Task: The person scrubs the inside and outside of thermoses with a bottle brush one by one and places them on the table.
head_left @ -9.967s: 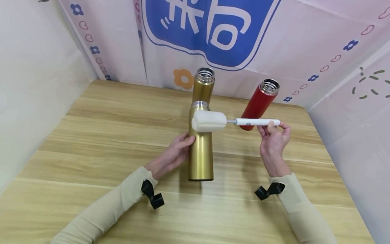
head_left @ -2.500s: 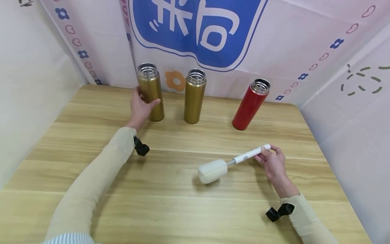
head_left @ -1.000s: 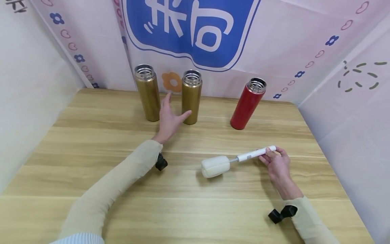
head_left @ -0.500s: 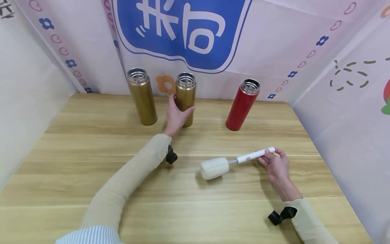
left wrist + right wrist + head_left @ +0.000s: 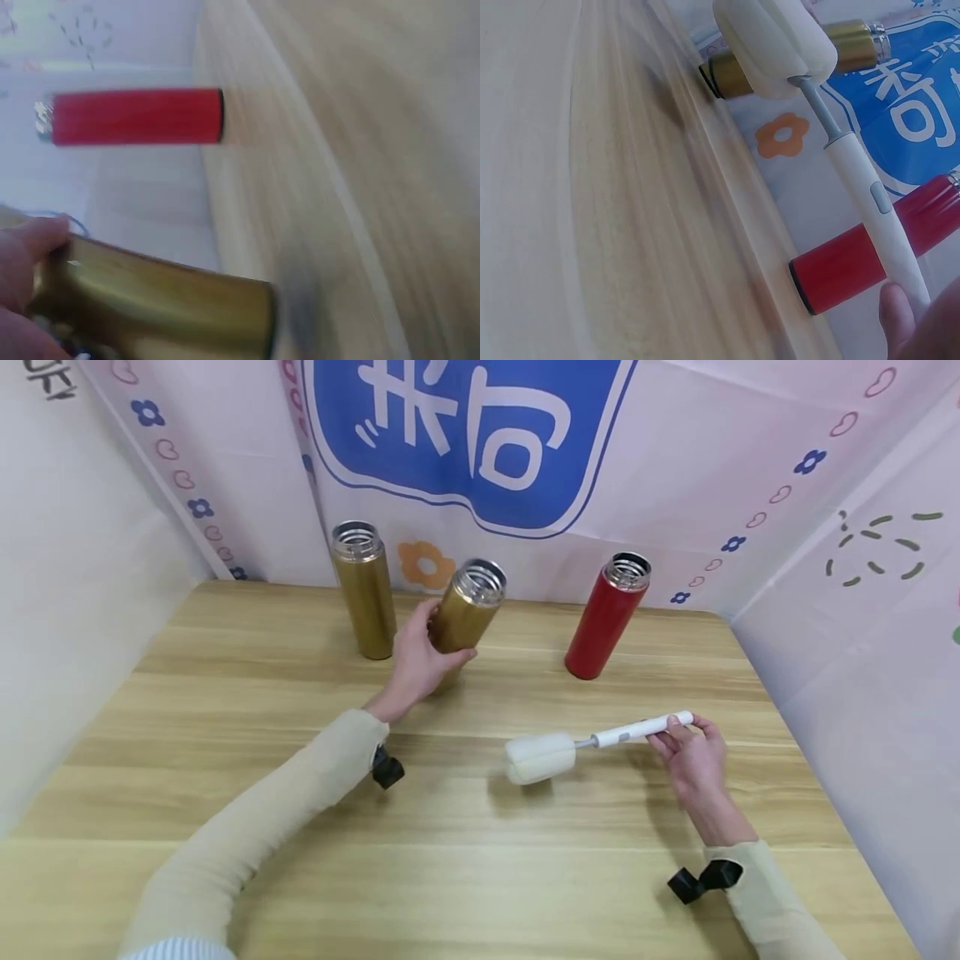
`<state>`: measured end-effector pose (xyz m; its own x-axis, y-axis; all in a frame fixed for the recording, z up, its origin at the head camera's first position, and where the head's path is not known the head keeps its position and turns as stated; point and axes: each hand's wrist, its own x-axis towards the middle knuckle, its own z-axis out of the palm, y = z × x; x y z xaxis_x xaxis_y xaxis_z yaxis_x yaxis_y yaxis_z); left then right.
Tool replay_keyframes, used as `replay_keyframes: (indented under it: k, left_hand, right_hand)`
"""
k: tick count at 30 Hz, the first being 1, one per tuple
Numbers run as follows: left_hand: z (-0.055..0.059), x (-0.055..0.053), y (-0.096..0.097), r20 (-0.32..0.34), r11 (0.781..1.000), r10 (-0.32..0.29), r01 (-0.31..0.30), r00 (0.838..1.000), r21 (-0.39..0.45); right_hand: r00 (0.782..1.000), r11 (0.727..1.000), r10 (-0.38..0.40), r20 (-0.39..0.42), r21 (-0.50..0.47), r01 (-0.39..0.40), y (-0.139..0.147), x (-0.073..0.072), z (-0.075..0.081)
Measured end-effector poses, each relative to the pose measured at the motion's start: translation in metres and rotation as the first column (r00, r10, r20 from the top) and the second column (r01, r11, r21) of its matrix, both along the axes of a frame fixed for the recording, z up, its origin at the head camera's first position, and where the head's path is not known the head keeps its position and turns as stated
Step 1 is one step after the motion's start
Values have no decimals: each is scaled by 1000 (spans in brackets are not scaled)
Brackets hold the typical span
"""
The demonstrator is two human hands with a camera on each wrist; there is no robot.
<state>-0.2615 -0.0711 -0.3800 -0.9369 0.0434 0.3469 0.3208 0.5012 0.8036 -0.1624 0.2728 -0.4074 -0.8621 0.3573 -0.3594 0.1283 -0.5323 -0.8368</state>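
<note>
Left hand grips tilted gold flask — right hand holds brush.

In the head view, the left hand hides a part of the tilted gold bottle; in the left wrist view this bottle is blurred (and cut by the lower edge). The right wrist view cuts the red bottle at its mouth.

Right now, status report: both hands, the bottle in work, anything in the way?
Left hand gripping tilted gold bottle. Right hand holding white sponge brush. Nothing visible between the two.
</note>
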Motion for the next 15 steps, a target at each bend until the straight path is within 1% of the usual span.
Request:
replay_keyframes:
  k: [3, 6, 9, 11, 13, 15]
  left_hand:
    - [5, 21, -8, -10, 994, -11, 10, 1000, -110]
    - [9, 37, -11, 5, 981, -37, 37, 999, -189]
    - [10, 47, -12, 20, 964, -44, 48, 999, -261]
    - [8, 52, -12, 17, 955, -45, 48, 999, -294]
    - [7, 56, -12, 6, 949, -47, 46, 999, -311]
    - [5, 59, -12, -6, 948, -51, 47, 999, -315]
  right_hand:
    - [1000, 999, -14, -7, -32, 14, 2, 0, 4]
    - [999, 996, -31, -32, -79, 28, 3, 0, 7]
    - [997, 992, -57, -57, -114, 50, 2, -1, 13]
    - [993, 987, -84, -77, -140, 73, -1, -2, 18]
    - [988, 981, -113, -110, -168, 93, -3, -4, 25]
    - [977, 970, -148, -153, -213, 114, -5, -5, 34]
